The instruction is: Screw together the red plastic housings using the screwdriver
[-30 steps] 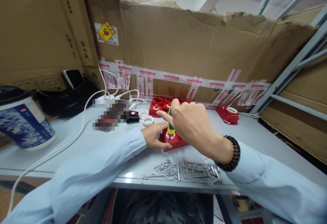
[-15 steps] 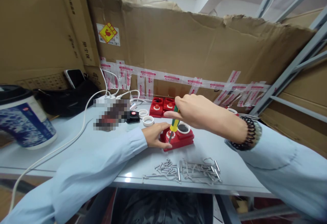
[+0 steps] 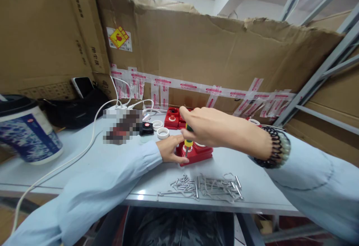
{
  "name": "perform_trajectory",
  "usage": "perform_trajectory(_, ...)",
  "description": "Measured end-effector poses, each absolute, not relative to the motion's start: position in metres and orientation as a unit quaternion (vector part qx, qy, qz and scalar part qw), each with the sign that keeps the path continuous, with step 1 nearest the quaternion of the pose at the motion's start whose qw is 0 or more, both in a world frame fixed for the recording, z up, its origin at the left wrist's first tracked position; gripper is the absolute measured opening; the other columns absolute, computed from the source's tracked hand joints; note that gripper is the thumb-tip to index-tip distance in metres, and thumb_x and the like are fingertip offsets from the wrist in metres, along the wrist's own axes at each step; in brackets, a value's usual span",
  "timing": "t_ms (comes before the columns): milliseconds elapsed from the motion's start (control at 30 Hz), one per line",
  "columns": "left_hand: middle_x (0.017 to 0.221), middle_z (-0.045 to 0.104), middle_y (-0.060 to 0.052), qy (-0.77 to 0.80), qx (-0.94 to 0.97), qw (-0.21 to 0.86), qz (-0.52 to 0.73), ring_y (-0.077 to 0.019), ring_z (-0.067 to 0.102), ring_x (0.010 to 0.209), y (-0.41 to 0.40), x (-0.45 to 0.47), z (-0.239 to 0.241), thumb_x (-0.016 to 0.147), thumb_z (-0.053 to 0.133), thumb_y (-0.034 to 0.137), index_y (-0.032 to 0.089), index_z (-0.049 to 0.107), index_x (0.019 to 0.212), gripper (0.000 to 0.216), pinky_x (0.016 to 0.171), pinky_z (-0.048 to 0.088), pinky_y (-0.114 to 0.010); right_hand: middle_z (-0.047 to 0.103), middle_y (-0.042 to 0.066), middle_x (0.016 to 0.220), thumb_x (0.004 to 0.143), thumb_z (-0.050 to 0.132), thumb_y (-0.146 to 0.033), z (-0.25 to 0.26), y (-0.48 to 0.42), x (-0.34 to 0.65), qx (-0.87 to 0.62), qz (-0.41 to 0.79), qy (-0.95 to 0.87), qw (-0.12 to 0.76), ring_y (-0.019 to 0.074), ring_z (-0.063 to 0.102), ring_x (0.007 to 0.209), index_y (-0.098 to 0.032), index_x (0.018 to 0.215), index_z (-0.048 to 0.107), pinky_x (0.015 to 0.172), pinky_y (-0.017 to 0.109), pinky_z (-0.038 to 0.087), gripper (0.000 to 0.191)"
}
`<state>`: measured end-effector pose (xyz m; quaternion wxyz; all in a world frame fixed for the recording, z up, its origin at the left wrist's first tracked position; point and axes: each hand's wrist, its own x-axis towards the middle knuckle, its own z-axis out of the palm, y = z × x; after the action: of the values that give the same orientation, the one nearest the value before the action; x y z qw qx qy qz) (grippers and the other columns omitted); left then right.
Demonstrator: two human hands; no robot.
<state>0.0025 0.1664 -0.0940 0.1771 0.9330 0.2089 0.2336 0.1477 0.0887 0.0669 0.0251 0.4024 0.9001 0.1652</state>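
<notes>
My right hand (image 3: 209, 125) is wrapped around the handle of a screwdriver (image 3: 188, 142) with a yellow and green grip. Its metal shaft points down at the front left of a red plastic housing (image 3: 199, 157), beside a round white-rimmed part. My left hand (image 3: 171, 150) grips that housing from the left, with the thumb along its front edge. The housing lies flat on the table, and its right-hand ring is mostly covered by my right hand. Behind it stands another red unit (image 3: 171, 119) with an orange-red knob, its neighbour partly hidden.
Small screws (image 3: 183, 183) and longer metal pins with cords (image 3: 221, 187) lie near the front edge. White rings (image 3: 163, 133) and a black square part (image 3: 146, 128) are left of the housing. A large cup (image 3: 30, 134) and white cable (image 3: 92, 135) stand farther left. Cardboard (image 3: 190, 51) walls the back.
My right hand has tipped and shifted slightly left and down, and the screwdriver stands more upright. My left hand and the red housing have stayed in place.
</notes>
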Motion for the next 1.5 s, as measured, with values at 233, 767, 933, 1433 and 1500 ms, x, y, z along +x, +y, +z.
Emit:
perform_trajectory(233,0.106,0.060,-0.014,0.237,0.930,0.174,0.220,-0.0283,0.059,0.094,0.164,0.002,-0.092,0.068,0.067,0.051,0.012,0.052,0.114,0.062,0.084,0.045,-0.037,0.065,0.010,0.083,0.088,0.044,-0.020,0.072,0.087,0.150,0.404,0.159,0.900,0.024,0.0203,0.060,0.071,-0.010,0.110,0.046,0.062,0.031,0.041,0.025)
perform_trajectory(767,0.114,0.059,-0.012,0.221,0.930,0.179,0.233,-0.0267,0.057,0.101,0.165,0.001,-0.094,0.069,0.067,0.051,0.016,0.048,0.120,0.064,0.089,0.044,-0.035,0.059,0.006,0.073,0.084,0.047,-0.031,0.071,0.086,0.156,0.411,0.085,0.907,0.027,0.0134,0.050,0.058,-0.016,0.085,0.050,0.048,0.025,0.028,0.016)
perform_trajectory(933,0.113,0.059,-0.013,0.241,0.931,0.177,0.207,-0.0280,0.058,0.099,0.166,0.001,-0.096,0.069,0.067,0.052,0.015,0.047,0.122,0.068,0.088,0.044,-0.039,0.057,0.006,0.068,0.091,0.037,-0.035,0.063,0.090,0.158,0.439,0.152,0.885,-0.012,0.0132,0.046,0.053,-0.015,0.084,0.052,0.048,0.027,0.023,0.026)
perform_trajectory(1433,0.079,0.064,-0.002,0.238,0.833,0.302,0.399,-0.0195,0.058,0.080,0.146,0.010,-0.057,0.067,0.071,0.038,0.014,0.060,0.079,0.029,0.077,0.046,-0.032,0.057,0.006,0.078,0.086,0.038,-0.027,0.062,0.087,0.156,0.417,0.075,0.905,-0.034,0.0130,0.043,0.056,-0.015,0.092,0.044,0.050,0.027,0.029,0.014)
perform_trajectory(1500,0.083,0.063,-0.002,0.240,0.823,0.315,0.408,-0.0199,0.057,0.083,0.146,0.010,-0.059,0.064,0.073,0.041,0.015,0.058,0.081,0.035,0.081,0.045,-0.033,0.057,0.005,0.075,0.086,0.038,-0.025,0.062,0.088,0.158,0.411,0.076,0.908,-0.038,0.0125,0.043,0.055,-0.016,0.090,0.044,0.050,0.027,0.027,0.012)
